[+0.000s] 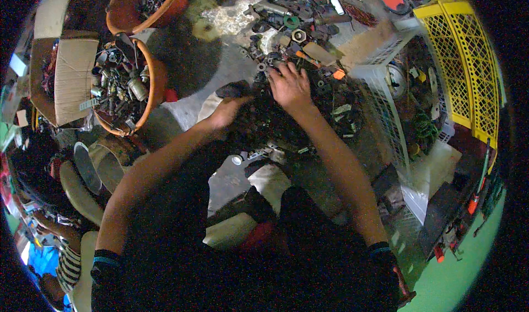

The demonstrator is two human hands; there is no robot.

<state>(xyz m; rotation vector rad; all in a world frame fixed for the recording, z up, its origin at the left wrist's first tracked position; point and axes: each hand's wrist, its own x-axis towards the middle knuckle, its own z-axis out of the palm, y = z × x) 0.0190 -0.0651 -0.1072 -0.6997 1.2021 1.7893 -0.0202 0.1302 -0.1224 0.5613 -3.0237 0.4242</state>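
Observation:
A heap of dark, small metal parts (264, 122) lies on the floor in front of me, between my arms. My right hand (289, 86) rests palm down on the heap's far side, its fingers bent and somewhat apart. Beside its fingertips are a small metal ring (261, 68) and other loose pieces; nothing held shows under the palm. At the heap's left edge is my left hand (227, 112), thumb toward the parts, with its other fingers hidden. Past that hand lies a dark, rounded piece (232, 89). A large hex nut (298, 35) sits farther off among scattered metal parts.
Two orange tubs (157, 86) (115, 22) of metal parts stand left, near an open cardboard box (77, 80). On the right are a white plastic crate (386, 113) and a yellow crate (463, 64). Another person's striped sleeve (69, 265) shows at lower left.

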